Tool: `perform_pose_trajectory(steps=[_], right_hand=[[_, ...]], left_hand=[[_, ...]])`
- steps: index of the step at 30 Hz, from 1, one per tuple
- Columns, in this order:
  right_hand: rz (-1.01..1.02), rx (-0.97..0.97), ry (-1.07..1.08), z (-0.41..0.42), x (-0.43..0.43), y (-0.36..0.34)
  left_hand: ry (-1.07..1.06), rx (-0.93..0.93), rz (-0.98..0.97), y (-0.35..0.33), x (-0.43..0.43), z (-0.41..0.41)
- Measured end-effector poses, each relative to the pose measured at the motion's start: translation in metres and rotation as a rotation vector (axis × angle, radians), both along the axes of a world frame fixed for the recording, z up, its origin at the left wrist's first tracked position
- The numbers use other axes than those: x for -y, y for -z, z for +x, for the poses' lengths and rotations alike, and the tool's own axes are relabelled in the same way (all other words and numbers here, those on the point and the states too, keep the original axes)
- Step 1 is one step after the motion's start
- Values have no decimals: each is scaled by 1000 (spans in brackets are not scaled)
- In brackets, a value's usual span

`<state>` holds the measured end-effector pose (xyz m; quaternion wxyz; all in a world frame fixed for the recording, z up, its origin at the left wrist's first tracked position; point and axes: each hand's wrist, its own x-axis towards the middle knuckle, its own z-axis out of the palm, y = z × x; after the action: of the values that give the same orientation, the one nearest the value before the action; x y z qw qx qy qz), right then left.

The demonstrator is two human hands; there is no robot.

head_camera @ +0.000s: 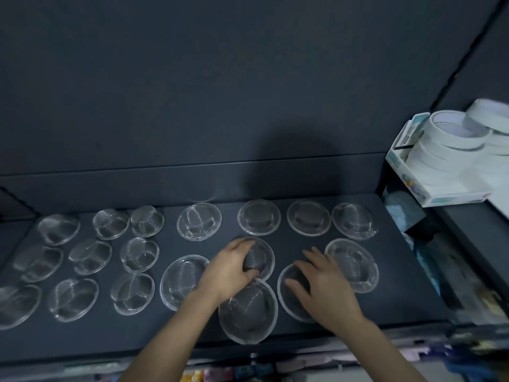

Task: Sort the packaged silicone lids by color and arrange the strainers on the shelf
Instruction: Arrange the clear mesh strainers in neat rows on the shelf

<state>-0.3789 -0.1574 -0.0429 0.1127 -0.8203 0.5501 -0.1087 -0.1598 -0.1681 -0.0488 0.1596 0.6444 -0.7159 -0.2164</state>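
Shelf board [399, 285], dark and matte, already carries rough rows of strainers [198, 221], round with clear rims and domed fine mesh, so arranging looks nearly done; lid sorting I cannot judge. Near the board's front middle my left hand [228, 268] grips one strainer [261, 259] by its dome, while my right hand [322, 285] rests, fingers loosely spread, on the next strainer [286, 301].

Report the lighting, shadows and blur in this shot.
Head view: dim, even light; a soft shadow falls on the back wall; the far-left strainers and the white rolls at right smear with blur; the centre strainers show their mesh clearly.
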Motion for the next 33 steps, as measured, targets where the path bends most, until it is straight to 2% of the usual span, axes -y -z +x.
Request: perform_pose_trajectory(steps=[2, 8, 13, 19, 26, 33], right_hand=[[87, -22, -29, 6, -3, 3], [156, -48, -35, 13, -10, 4], [165, 22, 0, 7, -13, 1], [152, -14, 35, -2, -12, 1], [151, 32, 71, -5, -7, -1], [111, 170, 90, 10, 7, -7]], left_hand=[[13, -13, -26, 0, 0, 0], [41, -22, -52, -4, 3, 2], [66, 1, -22, -1, 10, -2], [68, 2, -30, 1, 17, -8], [75, 3, -33, -2, 10, -8], [-18, 38, -51, -16, -16, 31]])
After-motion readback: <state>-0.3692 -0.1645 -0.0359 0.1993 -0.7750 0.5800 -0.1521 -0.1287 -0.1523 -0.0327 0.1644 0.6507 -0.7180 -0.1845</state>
